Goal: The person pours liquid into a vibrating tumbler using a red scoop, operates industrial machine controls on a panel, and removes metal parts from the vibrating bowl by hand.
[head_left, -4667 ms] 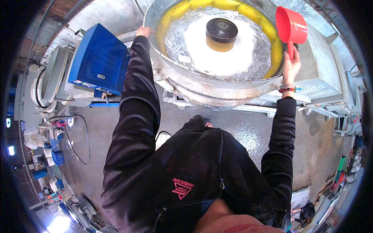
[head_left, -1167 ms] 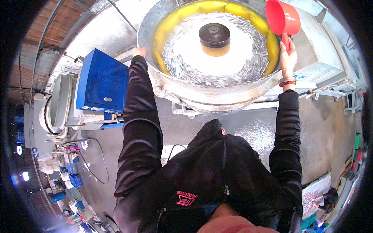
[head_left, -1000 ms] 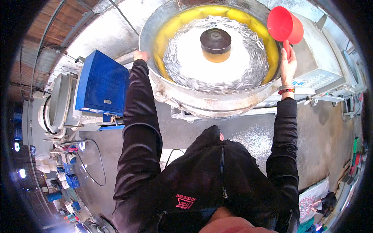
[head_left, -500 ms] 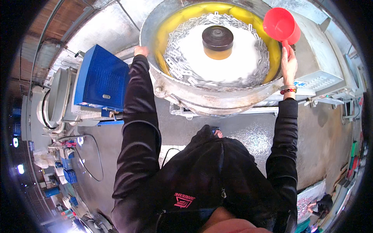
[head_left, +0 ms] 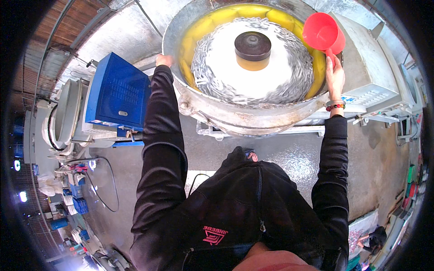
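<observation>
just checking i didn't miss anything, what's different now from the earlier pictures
Since the earliest picture, the red scoop in the right hand has shifted a little left, further over the bowl, its mouth turned more toward the camera. The grey pieces lie differently around the bowl. Nothing was taken hold of or let go: the right hand keeps the handle, the left hand stays at the bowl's left rim.

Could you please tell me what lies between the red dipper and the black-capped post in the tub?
In the head view, from the red dipper to the black-capped post come yellow lining, loose grey pieces, then white material.
</observation>
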A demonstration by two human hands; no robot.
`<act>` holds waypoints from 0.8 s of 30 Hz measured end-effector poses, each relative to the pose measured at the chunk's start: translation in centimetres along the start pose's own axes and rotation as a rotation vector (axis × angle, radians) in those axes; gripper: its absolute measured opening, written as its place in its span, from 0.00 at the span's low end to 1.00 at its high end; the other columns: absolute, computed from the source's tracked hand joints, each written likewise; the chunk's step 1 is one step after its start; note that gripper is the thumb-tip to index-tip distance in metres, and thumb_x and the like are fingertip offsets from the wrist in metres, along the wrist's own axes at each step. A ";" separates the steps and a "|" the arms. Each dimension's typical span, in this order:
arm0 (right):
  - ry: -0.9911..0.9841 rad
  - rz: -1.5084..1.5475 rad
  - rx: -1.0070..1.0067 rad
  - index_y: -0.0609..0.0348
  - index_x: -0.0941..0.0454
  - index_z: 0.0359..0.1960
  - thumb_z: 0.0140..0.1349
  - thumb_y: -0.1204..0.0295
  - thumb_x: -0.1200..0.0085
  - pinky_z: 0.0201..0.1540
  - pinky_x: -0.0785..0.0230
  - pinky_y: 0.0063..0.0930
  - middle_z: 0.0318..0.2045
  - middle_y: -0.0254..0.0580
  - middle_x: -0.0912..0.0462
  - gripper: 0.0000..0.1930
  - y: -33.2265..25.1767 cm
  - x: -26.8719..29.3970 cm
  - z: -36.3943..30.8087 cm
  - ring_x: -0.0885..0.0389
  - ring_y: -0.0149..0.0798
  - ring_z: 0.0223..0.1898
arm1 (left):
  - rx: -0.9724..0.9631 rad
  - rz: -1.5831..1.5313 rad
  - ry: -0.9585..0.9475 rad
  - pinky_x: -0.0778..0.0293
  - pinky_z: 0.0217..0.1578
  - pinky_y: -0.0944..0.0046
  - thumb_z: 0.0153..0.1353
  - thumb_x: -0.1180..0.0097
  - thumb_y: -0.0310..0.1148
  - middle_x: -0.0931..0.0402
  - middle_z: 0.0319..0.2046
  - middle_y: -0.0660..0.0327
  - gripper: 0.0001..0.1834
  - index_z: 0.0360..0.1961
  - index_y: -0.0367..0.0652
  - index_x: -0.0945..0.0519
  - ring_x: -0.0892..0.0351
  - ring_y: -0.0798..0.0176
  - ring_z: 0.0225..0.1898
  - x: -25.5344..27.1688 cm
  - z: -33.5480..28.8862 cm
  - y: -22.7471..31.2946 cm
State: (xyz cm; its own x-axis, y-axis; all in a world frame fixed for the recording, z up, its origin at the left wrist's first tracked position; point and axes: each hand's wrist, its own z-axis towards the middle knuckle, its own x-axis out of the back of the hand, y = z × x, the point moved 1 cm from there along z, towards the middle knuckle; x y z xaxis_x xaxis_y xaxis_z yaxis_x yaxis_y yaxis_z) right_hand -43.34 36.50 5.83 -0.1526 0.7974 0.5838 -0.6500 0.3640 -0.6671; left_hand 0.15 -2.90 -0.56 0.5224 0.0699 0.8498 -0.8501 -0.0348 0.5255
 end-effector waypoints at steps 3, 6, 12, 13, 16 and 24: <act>-0.027 -0.008 -0.014 0.56 0.32 0.45 0.54 0.55 0.62 0.41 0.38 0.33 0.35 0.49 0.25 0.22 -0.3 0.2 -0.2 0.27 0.47 0.39 | 0.018 0.016 -0.059 0.34 0.41 0.64 0.32 0.44 0.32 0.28 0.33 0.45 0.20 0.29 0.29 0.26 0.28 0.53 0.40 0.6 -0.2 0.4; 0.019 0.012 0.052 0.54 0.32 0.45 0.54 0.54 0.62 0.42 0.38 0.33 0.35 0.49 0.25 0.22 0.4 0.4 0.1 0.27 0.47 0.39 | -0.095 0.125 -0.159 0.34 0.42 0.62 0.33 0.47 0.31 0.29 0.35 0.43 0.19 0.29 0.28 0.26 0.29 0.51 0.41 1.1 -2.4 2.7; 0.011 0.006 0.011 0.52 0.32 0.45 0.53 0.52 0.61 0.43 0.39 0.33 0.35 0.47 0.25 0.23 1.0 0.2 0.3 0.28 0.46 0.40 | -0.322 0.557 -0.222 0.33 0.42 0.60 0.45 0.57 0.38 0.28 0.36 0.52 0.16 0.33 0.44 0.23 0.29 0.51 0.40 1.0 -2.1 2.6; 0.007 -0.004 -0.004 0.52 0.32 0.45 0.53 0.52 0.61 0.43 0.39 0.33 0.35 0.47 0.25 0.23 0.5 0.2 0.2 0.28 0.46 0.40 | -0.344 0.560 -0.198 0.33 0.42 0.59 0.45 0.58 0.37 0.28 0.36 0.51 0.16 0.33 0.43 0.24 0.29 0.51 0.41 1.2 -1.8 2.3; -0.003 0.025 0.005 0.52 0.32 0.45 0.54 0.52 0.62 0.42 0.38 0.33 0.35 0.48 0.25 0.23 0.4 -0.4 0.3 0.28 0.46 0.40 | -0.274 0.484 -0.118 0.34 0.42 0.58 0.45 0.58 0.36 0.29 0.36 0.49 0.16 0.32 0.41 0.23 0.30 0.50 0.41 0.8 0.1 -0.1; 0.000 0.030 0.015 0.52 0.31 0.45 0.53 0.52 0.61 0.41 0.38 0.34 0.34 0.49 0.24 0.23 0.6 -0.4 0.2 0.27 0.46 0.39 | -0.021 0.029 0.035 0.32 0.38 0.60 0.38 0.50 0.41 0.28 0.32 0.44 0.20 0.27 0.32 0.24 0.29 0.49 0.39 0.3 -1.0 0.5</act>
State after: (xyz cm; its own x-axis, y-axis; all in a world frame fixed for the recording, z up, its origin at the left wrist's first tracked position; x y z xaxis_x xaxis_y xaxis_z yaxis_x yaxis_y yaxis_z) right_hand -43.87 36.27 5.28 -0.1719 0.8077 0.5640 -0.6567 0.3328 -0.6768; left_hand -0.14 -1.94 -0.05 0.4954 0.1042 0.8624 -0.8661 -0.0167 0.4995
